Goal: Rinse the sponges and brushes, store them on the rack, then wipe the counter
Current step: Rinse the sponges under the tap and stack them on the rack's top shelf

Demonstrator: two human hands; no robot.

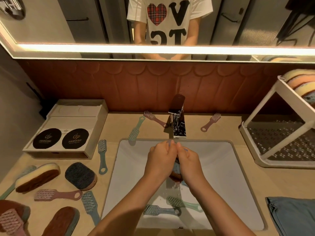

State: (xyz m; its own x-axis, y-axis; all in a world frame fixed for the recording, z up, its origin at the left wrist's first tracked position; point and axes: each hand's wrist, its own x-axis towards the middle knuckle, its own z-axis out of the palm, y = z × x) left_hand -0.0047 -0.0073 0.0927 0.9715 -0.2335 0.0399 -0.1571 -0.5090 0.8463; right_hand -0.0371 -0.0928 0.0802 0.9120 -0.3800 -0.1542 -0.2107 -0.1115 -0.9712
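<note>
Over the white sink (pixel 221 167), my left hand (pixel 160 160) and my right hand (pixel 189 162) squeeze a blue-and-brown sponge (pixel 176 171) between them, just below the chrome tap (pixel 178 123). Water drips from the sponge into the basin. Two brushes, a green brush (pixel 180 202) and a grey-blue brush (pixel 160 210), lie in the basin near its front. More sponges (pixel 37 178) and several brushes (pixel 56 195) lie on the counter to the left. The white rack (pixel 279 126) at the right holds sponges (pixel 301 84) on its upper shelf.
A tray with two black round pads (pixel 61 138) stands at the back left. Pink brushes (pixel 210 122) and a green one (pixel 136 128) lie beside the tap. A folded blue cloth (pixel 293 217) rests on the counter at the front right. A mirror hangs above.
</note>
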